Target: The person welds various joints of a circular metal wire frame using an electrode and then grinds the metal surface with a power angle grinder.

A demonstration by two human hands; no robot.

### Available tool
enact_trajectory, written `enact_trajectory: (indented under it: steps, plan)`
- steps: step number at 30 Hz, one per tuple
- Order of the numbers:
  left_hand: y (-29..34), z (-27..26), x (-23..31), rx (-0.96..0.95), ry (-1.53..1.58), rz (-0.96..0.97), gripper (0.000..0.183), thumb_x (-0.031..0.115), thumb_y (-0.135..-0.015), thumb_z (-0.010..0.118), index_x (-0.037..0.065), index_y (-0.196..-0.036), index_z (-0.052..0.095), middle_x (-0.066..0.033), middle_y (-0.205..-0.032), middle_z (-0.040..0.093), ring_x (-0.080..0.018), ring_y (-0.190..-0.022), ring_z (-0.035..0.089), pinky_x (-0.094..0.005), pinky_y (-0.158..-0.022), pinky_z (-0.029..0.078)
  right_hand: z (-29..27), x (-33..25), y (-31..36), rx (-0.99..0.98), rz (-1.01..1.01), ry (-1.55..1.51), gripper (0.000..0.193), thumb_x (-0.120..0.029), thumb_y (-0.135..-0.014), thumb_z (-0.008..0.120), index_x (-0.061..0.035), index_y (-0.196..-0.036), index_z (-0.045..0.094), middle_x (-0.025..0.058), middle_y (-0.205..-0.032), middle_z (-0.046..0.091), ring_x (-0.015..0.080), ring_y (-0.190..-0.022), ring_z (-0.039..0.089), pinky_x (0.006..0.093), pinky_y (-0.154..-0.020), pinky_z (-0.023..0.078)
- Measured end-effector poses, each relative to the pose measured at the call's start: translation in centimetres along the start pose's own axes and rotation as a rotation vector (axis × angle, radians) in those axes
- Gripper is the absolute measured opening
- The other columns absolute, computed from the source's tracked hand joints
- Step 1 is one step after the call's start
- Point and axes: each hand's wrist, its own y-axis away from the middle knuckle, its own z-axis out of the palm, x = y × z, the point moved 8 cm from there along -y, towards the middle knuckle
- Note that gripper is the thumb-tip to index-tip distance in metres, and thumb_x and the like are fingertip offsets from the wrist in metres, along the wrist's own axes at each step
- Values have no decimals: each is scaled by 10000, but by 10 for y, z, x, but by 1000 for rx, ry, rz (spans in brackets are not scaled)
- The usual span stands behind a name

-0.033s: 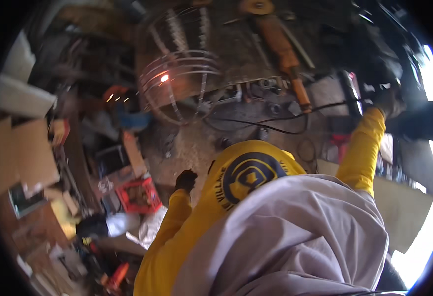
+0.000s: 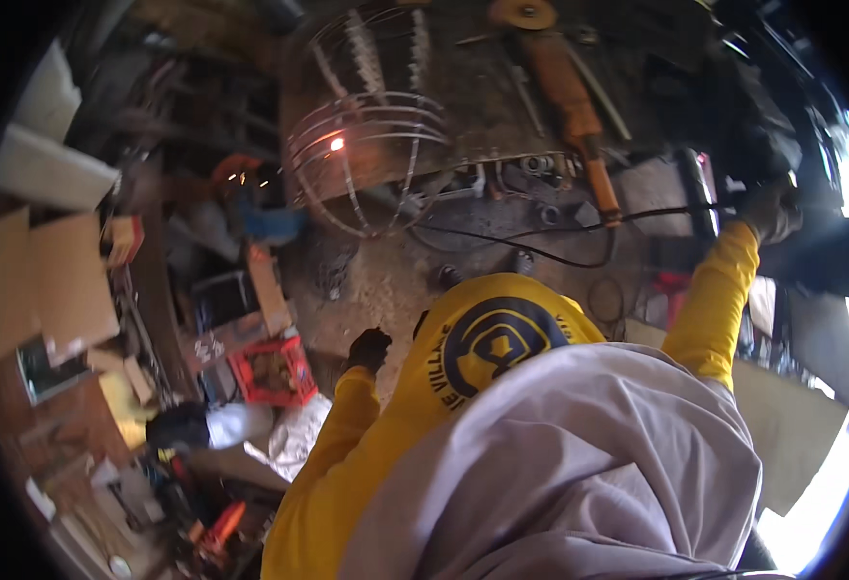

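My left hand (image 2: pixel 368 350), in a dark glove, hangs low over the floor beside my yellow top, its fingers curled in and no object showing in it. Out to the right, my gloved right hand (image 2: pixel 773 215) reaches to dark equipment (image 2: pixel 826 246) by the bright opening. Its fingers blend into the dark shapes there, so their grip is unclear. An orange angle grinder (image 2: pixel 565 92) with a tan disc lies on the workbench (image 2: pixel 473 106), its black cable (image 2: pixel 666 210) running toward my right hand. A round metal wire cage (image 2: pixel 371 124) stands at the bench's left.
A bright orange glow (image 2: pixel 337 144) shows behind the cage bars. Metal rods (image 2: pixel 599 92) lie beside the grinder. To the left are cardboard boxes (image 2: pixel 74 285), a red crate (image 2: pixel 272 371) and a blue object (image 2: pixel 272 220). A tan board (image 2: pixel 787 416) stands at the right.
The whole view has shifted slightly, with the bench, cage and grinder sitting a little farther right in it. Both hands stay in about the same places.
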Motion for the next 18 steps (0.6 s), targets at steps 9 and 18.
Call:
enact_trajectory:
  steps: [9,18]
  plan:
    - [19,52,57,-21,486,-113,198,152,-757,721,92,-946,712,-147,-966,717,-344,-981,672,-461,-890,532,6,18,28,-116,-1,111,759,-621,-909,536,78,-1200,577,283,-1155,626,421,-1138,588,489,-997,450]
    - [-42,41,37,164,122,37,137,168,-751,713,98,-864,682,-136,-856,698,-323,-854,674,-430,-801,540,1,27,29,21,-245,65,778,-461,-808,773,3,-1346,455,208,-1315,497,374,-1293,438,494,-1068,377]
